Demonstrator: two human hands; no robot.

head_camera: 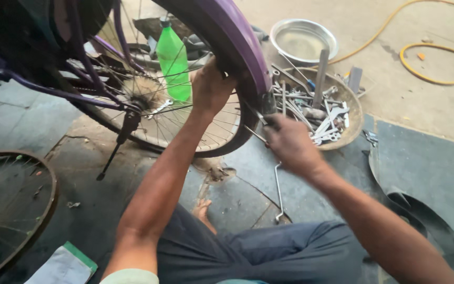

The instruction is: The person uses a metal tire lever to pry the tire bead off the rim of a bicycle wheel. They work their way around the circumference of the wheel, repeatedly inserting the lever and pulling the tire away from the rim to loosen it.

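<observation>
Purple mudguard (237, 42) gripped by the left hand (211, 87), right hand (290, 144) closed on a thin tool (256, 117) that could slip into the spokes (206, 126).

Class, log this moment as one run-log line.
left hand: gripping rear wheel under purple mudguard | right hand: holding thin metal tool at wheel | tool basket beside

Bare forearms, bare foot (202, 209), dark grey-blue trousers (253, 252), pale green shirt hem (132, 276)
</observation>
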